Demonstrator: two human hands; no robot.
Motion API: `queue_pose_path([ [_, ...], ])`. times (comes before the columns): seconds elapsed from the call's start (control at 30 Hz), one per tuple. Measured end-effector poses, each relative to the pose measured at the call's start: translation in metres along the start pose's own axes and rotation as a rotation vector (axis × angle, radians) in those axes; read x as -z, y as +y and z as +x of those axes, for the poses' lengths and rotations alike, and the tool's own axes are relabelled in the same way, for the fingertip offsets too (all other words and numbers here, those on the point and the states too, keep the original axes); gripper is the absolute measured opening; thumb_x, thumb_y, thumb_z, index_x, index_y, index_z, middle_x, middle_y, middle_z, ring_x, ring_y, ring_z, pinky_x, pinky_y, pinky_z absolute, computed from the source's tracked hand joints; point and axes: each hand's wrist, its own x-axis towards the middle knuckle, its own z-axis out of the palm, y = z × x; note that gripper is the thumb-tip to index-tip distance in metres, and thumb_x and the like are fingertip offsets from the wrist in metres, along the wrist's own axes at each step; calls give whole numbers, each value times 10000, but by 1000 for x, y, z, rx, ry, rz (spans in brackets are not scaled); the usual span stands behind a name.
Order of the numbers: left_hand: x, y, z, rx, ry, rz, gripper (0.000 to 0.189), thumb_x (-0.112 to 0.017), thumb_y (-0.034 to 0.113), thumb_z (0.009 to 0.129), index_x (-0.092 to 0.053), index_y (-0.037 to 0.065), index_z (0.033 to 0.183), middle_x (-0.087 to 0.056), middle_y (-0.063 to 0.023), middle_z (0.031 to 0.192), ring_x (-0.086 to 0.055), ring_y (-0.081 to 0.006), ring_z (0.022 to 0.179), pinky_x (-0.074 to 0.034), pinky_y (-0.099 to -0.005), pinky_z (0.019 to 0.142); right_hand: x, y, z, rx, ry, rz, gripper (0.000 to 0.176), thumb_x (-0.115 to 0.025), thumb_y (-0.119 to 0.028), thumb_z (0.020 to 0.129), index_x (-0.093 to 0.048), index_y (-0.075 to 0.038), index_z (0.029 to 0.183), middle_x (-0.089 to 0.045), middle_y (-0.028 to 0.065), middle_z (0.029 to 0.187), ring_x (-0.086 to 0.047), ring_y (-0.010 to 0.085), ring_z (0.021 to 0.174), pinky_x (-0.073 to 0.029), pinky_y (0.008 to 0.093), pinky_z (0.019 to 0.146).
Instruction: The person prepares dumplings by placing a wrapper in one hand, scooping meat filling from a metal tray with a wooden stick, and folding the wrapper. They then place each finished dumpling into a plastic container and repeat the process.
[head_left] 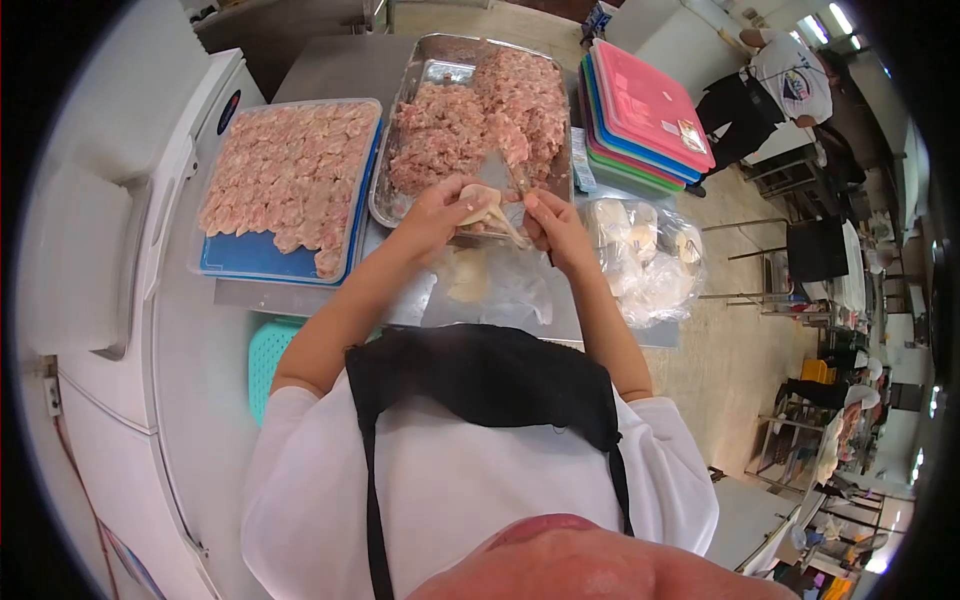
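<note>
My left hand is closed on a pale round dough wrapper, held over the near rim of the meat tray. My right hand grips a flat metal spatula, its tip at the minced meat. The minced meat lies heaped in a big metal tray just beyond both hands. Below the hands, more pale dough wrappers lie on clear plastic film. By my right forearm is a clear plastic bag with stacks of round wrappers.
To the left, rows of filled dumplings sit on a blue tray. Stacked coloured lids stand at the right back. A turquoise basket is under the table's left edge. Another person stands at the far right.
</note>
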Motion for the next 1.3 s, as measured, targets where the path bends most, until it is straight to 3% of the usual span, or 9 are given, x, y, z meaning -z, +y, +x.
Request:
queue_pose_path([
  [0.3, 9, -5, -3, -65, -39, -168, 214, -604, 133, 912, -600, -7, 1074, -629, -73, 1017, -619, -138, 879, -499, -256, 777, -18, 0, -13, -68, -109, 60, 188, -667, -204, 869, -600, -72, 985, -397, -101, 612, -306, -2, 473, -195, 184, 417],
  [0.4, 24, 5, -4, -653, 46, 782, 178, -617, 131, 895, -643, 19, 1030, -642, -49, 995, -608, -128, 874, -476, -250, 780, -13, 4, -14, -40, -28, -72, 161, -664, -223, 876, -596, -79, 906, -395, -102, 606, -305, -3, 475, -194, 187, 416],
  [0.5, 24, 25, -18, -519, 81, 765, 178, -617, 147, 889, -667, 42, 1023, -646, -46, 1017, -600, -149, 896, -462, -264, 789, 0, 8, -10, 6, 31, -246, 184, -653, -258, 888, -619, -77, 887, -398, -97, 598, -312, 3, 481, -202, 191, 422],
  [0.6, 25, 42, -21, -219, 38, 630, 242, -623, 151, 881, -643, 33, 1091, -636, -63, 1073, -600, -170, 953, -472, -297, 846, 9, 9, -9, 13, 63, -318, 235, -611, -301, 921, -644, -68, 930, -388, -91, 590, -307, 12, 481, -205, 198, 427],
  [0.8, 49, 11, 10, -10, -156, -629, 352, -536, 154, 928, -515, 7, 1247, -608, -124, 1183, -576, -236, 1135, -503, -375, 926, 1, -4, -6, 96, 75, -224, 357, -508, -381, 974, -661, -58, 979, -364, -83, 575, -285, 30, 480, -201, 211, 438],
  [1.0, 26, -1, 21, -176, 157, -309, 412, -402, 246, 983, -459, -23, 1290, -561, -147, 1258, -562, -261, 1155, -455, -412, 995, -15, -20, -7, 189, 19, -221, 358, -504, -375, 978, -660, -55, 1014, -395, -69, 604, -314, 32, 511, -223, 198, 462],
  [1.13, 7, 15, 19, -199, 164, -542, 480, -346, 327, 1001, -419, -25, 1319, -533, -152, 1288, -525, -266, 1193, -402, -427, 1043, -26, -12, 5, 255, 103, -283, 286, -565, -277, 954, -649, -31, 1073, -511, -7, 674, -440, 67, 557, -337, 217, 508],
  [1.23, -5, 28, 18, -243, 189, -755, 569, -315, 419, 996, -396, -30, 1335, -504, -166, 1317, -476, -277, 1238, -359, -434, 1072, -28, 10, 22, 719, 156, -785, 312, -561, -266, 934, -630, -38, 1136, -578, 68, 702, -604, 217, 647, -458, 332, 575],
  [1.3, 7, 25, 22, -263, 268, -854, 646, -296, 493, 981, -386, -35, 1344, -476, -181, 1342, -440, -297, 1267, -327, -450, 1089, -10, 6, 19, 694, 80, -1070, 282, -587, -216, 908, -628, -42, 1126, -604, 119, 796, -614, 276, 704, -476, 382, 610],
])
